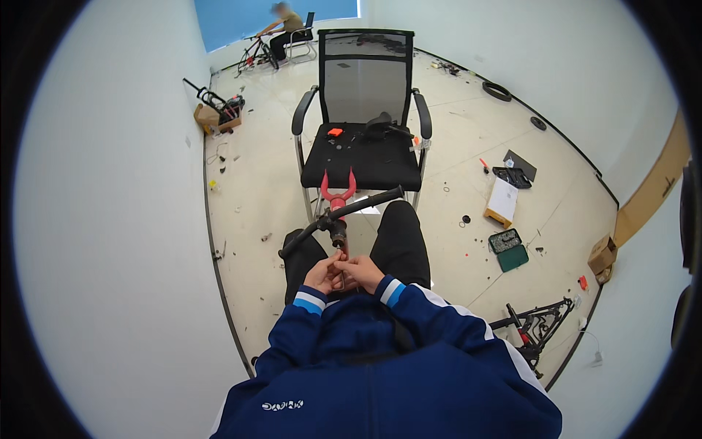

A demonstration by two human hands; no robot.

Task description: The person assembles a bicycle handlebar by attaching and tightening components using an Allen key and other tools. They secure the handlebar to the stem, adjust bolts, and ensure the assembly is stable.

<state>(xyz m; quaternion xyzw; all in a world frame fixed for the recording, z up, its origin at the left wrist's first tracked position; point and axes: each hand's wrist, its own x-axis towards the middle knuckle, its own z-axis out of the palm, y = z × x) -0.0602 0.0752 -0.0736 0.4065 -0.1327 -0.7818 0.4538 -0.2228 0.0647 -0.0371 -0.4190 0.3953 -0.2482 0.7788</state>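
A red bicycle fork (pixel 338 199) is between my knees, its two prongs pointing away from me toward the chair. Across it runs a black handlebar (pixel 365 203), slanting up to the right, with a dark stem (pixel 338 233) at its middle. My left hand (pixel 320 276) is closed in a pinch just below the stem's near end. Pressed close beside it, my right hand (pixel 363 272) is closed as well. A thin greyish rod (pixel 343 279) shows between the hands, too small to name. What the left fingertips hold is hidden.
A black mesh chair (pixel 314 167) stands ahead, with a bicycle saddle (pixel 379 126) and an orange piece (pixel 335 132) on its seat. To the right lie a green parts case (pixel 512 257), a white-topped box (pixel 502 199) and a black bicycle frame (pixel 541 329). Another person (pixel 287 29) sits far back beside a bicycle.
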